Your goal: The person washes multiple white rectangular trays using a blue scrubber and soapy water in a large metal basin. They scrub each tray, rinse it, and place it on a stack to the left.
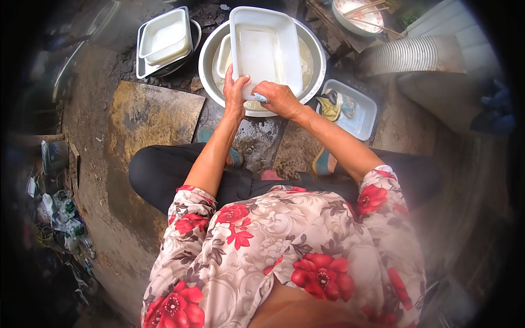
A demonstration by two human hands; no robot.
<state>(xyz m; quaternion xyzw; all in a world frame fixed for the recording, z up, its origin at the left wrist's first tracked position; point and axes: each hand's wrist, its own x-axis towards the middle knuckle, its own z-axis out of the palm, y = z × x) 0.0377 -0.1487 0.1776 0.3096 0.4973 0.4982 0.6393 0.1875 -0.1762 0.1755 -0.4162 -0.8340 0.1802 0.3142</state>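
Observation:
A white rectangular plastic tub [262,49] is held tilted over a round metal basin [208,61] of cloudy water. My left hand [235,91] grips the tub's near left corner, thumb towards its inside. At the near edge, my right hand [278,97] is closed around a small blue-and-white scrubbing cloth or pad [260,97], pressed against the tub's rim. Another white container [224,55] lies partly in the basin's water, mostly hidden behind the held tub.
Stacked white trays [164,37] stand left of the basin. At right, a plastic tray [361,119] holds a yellowish cloth [329,107]. A bowl with chopsticks [357,20] rests on a wooden stand. A flat board [156,115] and plastic bottles [67,217] lie at left.

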